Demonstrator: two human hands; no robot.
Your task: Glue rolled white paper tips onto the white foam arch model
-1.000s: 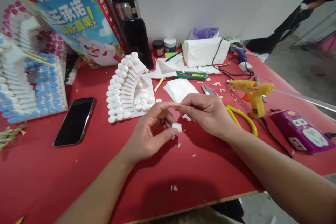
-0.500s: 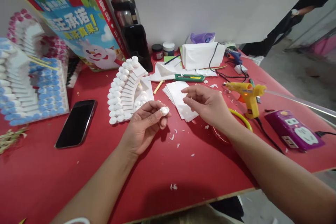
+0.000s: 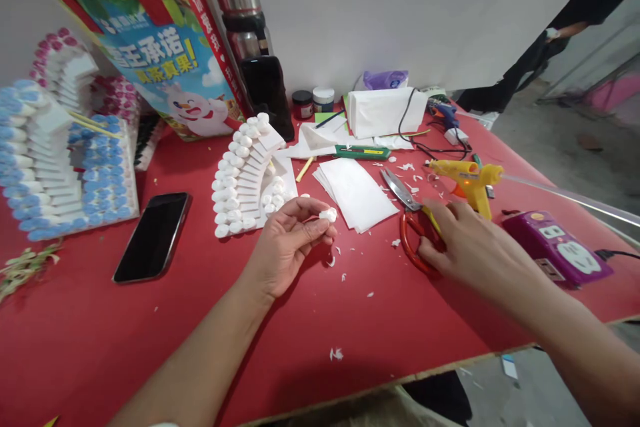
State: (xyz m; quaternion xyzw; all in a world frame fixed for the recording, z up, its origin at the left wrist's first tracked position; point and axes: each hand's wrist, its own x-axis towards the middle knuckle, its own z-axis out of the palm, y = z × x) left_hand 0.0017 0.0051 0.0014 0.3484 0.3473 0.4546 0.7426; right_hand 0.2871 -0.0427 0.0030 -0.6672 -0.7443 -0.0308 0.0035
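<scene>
Red table (image 3: pixel 280 360) against a pale wall (image 3: pixel 400 7): left hand (image 3: pixel 295 237) pinched a white piece (image 3: pixel 328 215); right hand (image 3: pixel 460 237), fingers apart, was over scissors (image 3: pixel 411 205).

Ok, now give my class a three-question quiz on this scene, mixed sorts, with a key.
1. Multiple choice: what does the left hand hold? A: a yellow plastic glue gun; B: a small, rounded white piece; C: a slim black phone.
2. True or false: the green-and-yellow utility knife lies beyond the flat white paper sheets.
3. Short answer: which tool lies partly under the right hand?
Key: 1 B; 2 true; 3 silver-bladed scissors with red and yellow handles.
</scene>
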